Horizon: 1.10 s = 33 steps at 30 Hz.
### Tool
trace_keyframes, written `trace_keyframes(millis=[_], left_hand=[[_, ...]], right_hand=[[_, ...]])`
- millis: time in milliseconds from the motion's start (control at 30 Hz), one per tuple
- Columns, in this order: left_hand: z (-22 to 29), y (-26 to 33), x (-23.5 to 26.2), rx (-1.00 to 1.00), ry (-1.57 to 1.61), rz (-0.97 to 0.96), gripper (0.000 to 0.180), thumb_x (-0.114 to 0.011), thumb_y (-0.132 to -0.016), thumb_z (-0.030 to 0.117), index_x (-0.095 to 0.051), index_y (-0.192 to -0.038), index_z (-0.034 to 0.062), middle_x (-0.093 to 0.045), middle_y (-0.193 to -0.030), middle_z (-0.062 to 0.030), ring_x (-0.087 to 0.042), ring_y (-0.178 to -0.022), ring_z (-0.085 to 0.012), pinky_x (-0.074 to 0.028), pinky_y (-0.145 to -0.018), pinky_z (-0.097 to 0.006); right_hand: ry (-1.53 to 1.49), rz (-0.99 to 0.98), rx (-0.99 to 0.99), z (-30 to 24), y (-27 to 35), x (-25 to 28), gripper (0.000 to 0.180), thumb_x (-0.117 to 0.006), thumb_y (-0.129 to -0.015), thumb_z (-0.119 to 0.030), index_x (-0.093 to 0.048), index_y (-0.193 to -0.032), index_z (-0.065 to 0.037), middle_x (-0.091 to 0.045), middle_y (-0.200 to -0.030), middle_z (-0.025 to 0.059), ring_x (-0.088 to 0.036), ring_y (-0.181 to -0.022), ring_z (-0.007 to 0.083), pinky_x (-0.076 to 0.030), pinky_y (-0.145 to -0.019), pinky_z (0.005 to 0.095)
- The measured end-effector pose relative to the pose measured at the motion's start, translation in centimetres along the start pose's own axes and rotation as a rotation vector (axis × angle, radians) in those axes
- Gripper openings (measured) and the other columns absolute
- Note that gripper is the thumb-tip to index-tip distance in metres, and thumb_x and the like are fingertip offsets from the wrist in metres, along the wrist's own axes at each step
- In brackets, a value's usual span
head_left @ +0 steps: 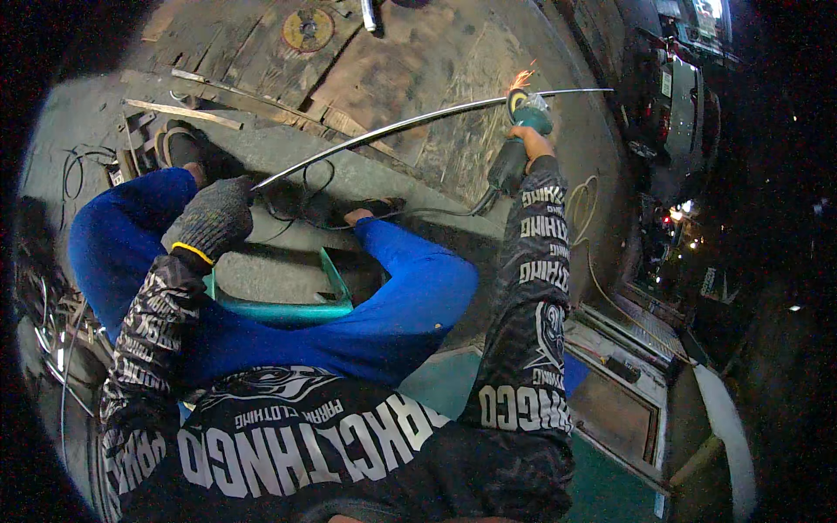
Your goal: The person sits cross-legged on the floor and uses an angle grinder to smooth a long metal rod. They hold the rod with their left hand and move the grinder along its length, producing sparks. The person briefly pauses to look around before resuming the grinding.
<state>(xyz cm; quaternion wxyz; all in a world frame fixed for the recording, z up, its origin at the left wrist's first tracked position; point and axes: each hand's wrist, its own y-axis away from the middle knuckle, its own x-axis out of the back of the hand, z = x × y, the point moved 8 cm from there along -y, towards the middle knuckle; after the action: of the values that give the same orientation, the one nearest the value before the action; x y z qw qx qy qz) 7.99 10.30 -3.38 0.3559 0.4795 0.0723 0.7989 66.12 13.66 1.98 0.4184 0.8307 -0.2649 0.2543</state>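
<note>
1. The metal rod slants from the left hand, out above the near edge of the wooden boards, to a tip beyond the grinder; whether it is solid or hollow, or rests on anything, I cannot tell.
2. The left hand, in a grey knit glove, has its fingers closed around the rod's near end.
3. The right hand, bare, has its fingers wrapped around the angle grinder; its disc meets the rod near the far end, throwing sparks.
4. The rod is probably light, stiff but springy over that length, and smooth; the sparking part is likely hot, so the gloved end seems the safer hold. The grinder looks heavier, best held around its body, clear of the disc.
5. The power cord trails across the concrete floor, near the feet; a green metal frame stands between the legs.
6. Another disc lies on the boards toward their far edge; a car stands in the dark, to the right.
</note>
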Motion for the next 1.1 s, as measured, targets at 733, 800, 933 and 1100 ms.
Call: trace_keyframes(millis=[733,800,933,1100], left_hand=[[-0.6,1.7,-1.7,-0.279,-0.157,0.016,0.023,-0.055,-0.078,0.020,-0.062,-0.080,-0.0019,-0.063,-0.078,-0.0222,-0.062,-0.072,-0.0400,-0.050,-0.065,-0.047],[-0.5,1.8,-1.5,-0.302,-0.135,0.072,0.021,-0.054,-0.076,0.016,-0.062,-0.078,-0.0025,-0.063,-0.078,-0.0228,-0.062,-0.071,-0.0401,-0.050,-0.064,-0.047],[-0.6,1.9,-1.8,-0.303,-0.145,0.057,0.019,-0.055,-0.074,0.015,-0.062,-0.075,-0.0027,-0.063,-0.077,-0.0241,-0.062,-0.069,-0.0400,-0.050,-0.063,-0.047],[0.5,2.1,-2.0,-0.467,-0.278,0.074,0.019,-0.056,-0.073,0.016,-0.062,-0.072,-0.0021,-0.061,-0.075,-0.0228,-0.061,-0.068,-0.0391,-0.050,-0.063,-0.046]], right_hand=[[0.484,0.058,0.248,-0.1,23.5,-15.4,0.070,-0.079,-0.048,-0.035,-0.062,-0.095,0.014,-0.062,-0.107,0.0262,-0.063,-0.100,0.0307,-0.049,-0.084,0.0353],[0.496,0.087,0.269,-0.6,26.7,-16.7,0.064,-0.080,-0.047,-0.033,-0.063,-0.090,0.012,-0.065,-0.098,0.0222,-0.064,-0.092,0.0289,-0.050,-0.080,0.0353],[0.474,0.022,0.333,-1.2,30.3,-19.3,0.059,-0.078,-0.048,-0.031,-0.064,-0.085,0.011,-0.066,-0.093,0.0230,-0.065,-0.087,0.0298,-0.050,-0.076,0.0351],[0.494,-0.018,0.315,-1.1,33.2,-20.8,0.071,-0.078,-0.047,-0.032,-0.059,-0.097,0.014,-0.063,-0.100,0.0270,-0.063,-0.095,0.0344,-0.050,-0.082,0.0353]])
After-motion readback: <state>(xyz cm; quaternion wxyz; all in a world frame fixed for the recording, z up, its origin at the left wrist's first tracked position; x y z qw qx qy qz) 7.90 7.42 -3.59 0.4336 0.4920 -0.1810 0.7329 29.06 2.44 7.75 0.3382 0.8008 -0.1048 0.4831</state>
